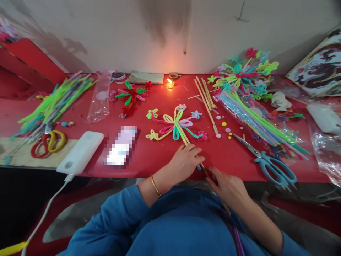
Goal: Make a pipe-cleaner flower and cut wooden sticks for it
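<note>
A pipe-cleaner flower (183, 132) with looped petals in yellow, pink, lilac and teal lies on the red table. Small looped blossoms tip its outer arms. From its centre, a thin wooden stick (204, 170) wrapped partly in yellow-green runs toward my body. My left hand (183, 161), with a gold bangle at the wrist, is closed around the stick just below the wrapped part. Lower down, at the table's front edge, my right hand (226, 185) pinches the same stick between thumb and fingers. The stick's lower end passes beneath that hand.
A lit candle (170, 84) burns near the wall. Blue-handled scissors (275, 169) lie right, red-and-yellow-handled scissors (48, 142) left. Pipe-cleaner bundles (57, 101), a power bank (80, 153), a blurred phone (121, 147), wooden sticks (205, 96) and a red-and-green flower (131, 94) surround the work.
</note>
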A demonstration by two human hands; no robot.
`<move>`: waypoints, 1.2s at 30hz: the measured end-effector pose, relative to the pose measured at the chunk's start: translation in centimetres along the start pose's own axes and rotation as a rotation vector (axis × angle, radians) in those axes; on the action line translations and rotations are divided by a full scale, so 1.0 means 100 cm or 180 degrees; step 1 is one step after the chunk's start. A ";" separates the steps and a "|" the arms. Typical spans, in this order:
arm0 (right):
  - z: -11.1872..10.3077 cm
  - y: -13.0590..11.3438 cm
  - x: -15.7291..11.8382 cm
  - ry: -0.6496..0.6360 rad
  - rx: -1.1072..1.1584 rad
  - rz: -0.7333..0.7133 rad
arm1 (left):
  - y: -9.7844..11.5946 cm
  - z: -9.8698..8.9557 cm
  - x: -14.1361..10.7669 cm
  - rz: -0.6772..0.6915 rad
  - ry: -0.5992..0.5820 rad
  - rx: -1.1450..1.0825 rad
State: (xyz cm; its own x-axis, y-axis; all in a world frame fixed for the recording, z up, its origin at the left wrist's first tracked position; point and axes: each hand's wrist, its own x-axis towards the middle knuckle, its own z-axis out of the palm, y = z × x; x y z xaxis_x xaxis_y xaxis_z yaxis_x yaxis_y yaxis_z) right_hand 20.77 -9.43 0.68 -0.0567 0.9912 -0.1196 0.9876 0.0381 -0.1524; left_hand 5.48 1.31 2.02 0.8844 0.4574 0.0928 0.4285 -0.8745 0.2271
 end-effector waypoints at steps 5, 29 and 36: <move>0.000 0.002 -0.001 0.0085 0.0027 -0.0020 | 0.005 0.003 0.009 0.0250 -0.0269 0.0119; -0.019 0.169 -0.048 0.0931 -0.0483 0.1255 | 0.002 -0.022 0.036 0.0563 -0.0296 0.0017; -0.023 0.182 -0.040 0.0789 -0.0266 0.0981 | 0.008 -0.048 0.057 0.0101 0.0531 -0.0781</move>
State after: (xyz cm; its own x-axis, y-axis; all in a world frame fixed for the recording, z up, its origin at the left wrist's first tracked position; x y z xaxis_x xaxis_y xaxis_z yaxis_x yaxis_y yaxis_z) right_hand 39.26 -12.42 0.60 0.2711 0.9579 0.0944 0.9619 -0.2658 -0.0648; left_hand 9.99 4.03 7.40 0.8453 0.4685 0.2570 0.3257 -0.8330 0.4472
